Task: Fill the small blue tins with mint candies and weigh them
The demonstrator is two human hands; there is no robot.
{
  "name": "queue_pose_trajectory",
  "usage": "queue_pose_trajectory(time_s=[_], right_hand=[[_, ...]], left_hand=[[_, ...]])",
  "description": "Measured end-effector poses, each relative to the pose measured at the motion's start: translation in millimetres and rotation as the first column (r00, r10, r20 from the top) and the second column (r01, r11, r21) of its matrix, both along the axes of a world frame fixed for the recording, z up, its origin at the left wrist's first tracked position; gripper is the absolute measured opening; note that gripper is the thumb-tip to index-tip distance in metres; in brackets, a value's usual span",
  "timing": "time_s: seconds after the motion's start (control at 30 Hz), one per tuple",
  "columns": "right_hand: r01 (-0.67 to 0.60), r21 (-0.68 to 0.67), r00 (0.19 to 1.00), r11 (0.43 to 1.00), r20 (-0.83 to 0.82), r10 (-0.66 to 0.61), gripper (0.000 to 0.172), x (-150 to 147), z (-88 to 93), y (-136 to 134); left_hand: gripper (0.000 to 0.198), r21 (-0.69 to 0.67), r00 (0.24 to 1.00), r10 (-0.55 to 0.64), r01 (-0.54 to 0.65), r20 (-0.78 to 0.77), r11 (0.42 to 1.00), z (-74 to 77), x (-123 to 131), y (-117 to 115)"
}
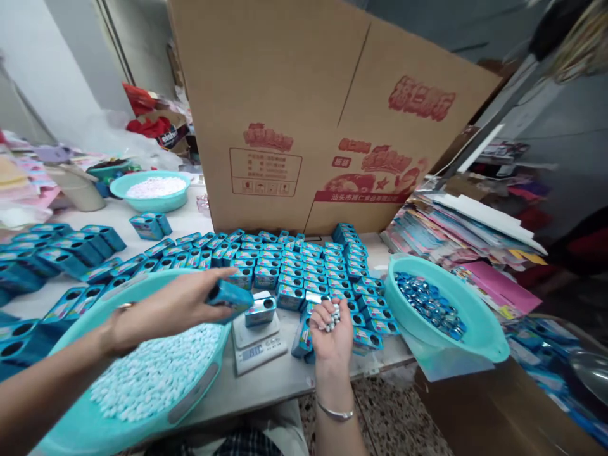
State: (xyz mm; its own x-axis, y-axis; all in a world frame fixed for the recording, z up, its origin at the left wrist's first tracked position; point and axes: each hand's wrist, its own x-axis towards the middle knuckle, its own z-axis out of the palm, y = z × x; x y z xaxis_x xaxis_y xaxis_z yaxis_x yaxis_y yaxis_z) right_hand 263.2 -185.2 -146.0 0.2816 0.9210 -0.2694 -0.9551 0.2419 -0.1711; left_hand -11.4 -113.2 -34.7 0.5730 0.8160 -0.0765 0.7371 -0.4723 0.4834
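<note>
My left hand (173,309) is closed on a small blue tin (231,296), held tilted over the rim of a teal basin (76,415) full of white candies (156,370). My right hand (331,334) is palm up, fingers cupped round a small heap of white candies (332,316). Between the hands a small white scale (259,342) carries another blue tin (260,311). Beyond it, many identical blue tins (304,266) stand in rows on the table.
A big cardboard box (304,114) stands behind the tins. On the right, a teal basin (475,329) holds blue lids. More tins lie at the left (71,247), with a bowl of white candies (152,189) farther back. Printed sheets (456,228) pile at right.
</note>
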Motion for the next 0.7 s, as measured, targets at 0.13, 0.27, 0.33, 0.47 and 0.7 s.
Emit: queue_pose_trajectory(time_s=[0.13,0.27,0.33,0.47,0.7], right_hand=[[-0.047,-0.036,0.998,0.998,0.032,0.048,0.019,-14.6,-3.5,17.9],[-0.105,-0.062,0.993,0.992,0.053,0.109,0.018,-30.8,-4.2,38.0],[-0.120,-0.078,0.990,0.990,0.067,0.125,0.017,-37.2,-3.1,47.0],[-0.117,-0.127,0.986,0.985,0.106,0.130,0.017,-44.5,-2.3,61.2],[-0.078,-0.209,0.979,0.975,0.168,0.114,0.019,-52.9,-3.7,74.7]], left_hand=[[0.051,0.164,0.960,0.174,-0.140,-0.220,0.976,-30.7,-62.0,10.1],[0.043,0.153,0.934,0.189,-0.149,-0.302,0.977,-107.6,-90.1,12.5],[0.047,0.125,0.942,0.182,-0.152,-0.282,0.980,-136.5,-92.5,11.3],[0.070,0.110,0.945,0.231,-0.210,-0.234,0.972,-158.5,-96.2,11.1],[0.087,0.239,0.986,0.154,-0.135,-0.062,0.962,-131.6,-82.4,2.4]])
